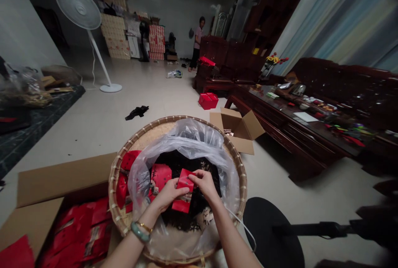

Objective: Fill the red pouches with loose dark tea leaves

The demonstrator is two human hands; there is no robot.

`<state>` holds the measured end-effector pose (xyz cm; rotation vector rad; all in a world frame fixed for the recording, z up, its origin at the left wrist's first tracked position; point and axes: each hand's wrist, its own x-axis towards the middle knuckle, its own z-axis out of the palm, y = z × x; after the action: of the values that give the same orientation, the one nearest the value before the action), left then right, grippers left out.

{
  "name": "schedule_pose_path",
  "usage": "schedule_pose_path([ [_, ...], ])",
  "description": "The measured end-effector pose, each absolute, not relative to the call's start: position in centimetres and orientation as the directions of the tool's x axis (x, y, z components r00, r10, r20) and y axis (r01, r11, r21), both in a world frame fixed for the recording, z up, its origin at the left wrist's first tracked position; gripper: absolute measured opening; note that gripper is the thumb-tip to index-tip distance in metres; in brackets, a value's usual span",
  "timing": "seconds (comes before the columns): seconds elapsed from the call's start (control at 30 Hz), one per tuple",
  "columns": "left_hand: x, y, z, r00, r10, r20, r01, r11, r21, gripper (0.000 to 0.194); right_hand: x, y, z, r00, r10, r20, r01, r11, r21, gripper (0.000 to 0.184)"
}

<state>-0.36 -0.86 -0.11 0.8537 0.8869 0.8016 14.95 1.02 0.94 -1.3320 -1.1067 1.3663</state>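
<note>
A small red packet (183, 191) is held above the middle of a round bamboo tray (115, 193), pinched near its top edge between the left hand (169, 195) and right hand (205, 185), their fingers closed and nearly meeting. It looks light and thin, though stiff enough to stay flat, so its edges seem the surest hold. Beneath lie dark loose leaves (192, 214) in a clear plastic bag (183, 139); another red packet (160, 179) rests there, and a cardboard box (62, 177) of red packets stands beside the tray.
</note>
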Motion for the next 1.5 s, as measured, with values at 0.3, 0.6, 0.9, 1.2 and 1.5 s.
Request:
schedule_pose_path([
  [0.3,-1.2,-0.3,-0.1,0.243,0.956,-0.167,0.029,0.165,0.986,0.045,16.3,-0.2,3.2,-0.125,0.967,0.221,0.224,0.245,-0.943,0.026],
  [0.6,-1.8,-0.4,-0.7,0.305,0.946,0.111,0.174,-0.17,0.97,0.049,16.7,-1.8,7.8,-0.412,0.877,0.249,0.7,0.479,-0.529,0.015],
  [0.9,-1.8,-0.4,0.2,0.229,0.972,0.043,0.196,-0.09,0.977,0.049,14.4,-0.7,7.6,-0.372,0.928,0.035,0.863,0.36,-0.354,0.015],
  [1.2,-1.8,-0.2,-0.1,0.236,0.972,0.021,0.218,-0.074,0.973,0.052,15.3,-0.5,7.8,-0.322,0.934,0.157,0.772,0.355,-0.528,0.015],
  [1.5,-1.7,-0.3,0.6,0.209,0.978,0.008,0.197,-0.05,0.979,0.053,15.9,-0.4,7.1,-0.219,0.954,0.205,0.48,0.288,-0.829,0.008],
])
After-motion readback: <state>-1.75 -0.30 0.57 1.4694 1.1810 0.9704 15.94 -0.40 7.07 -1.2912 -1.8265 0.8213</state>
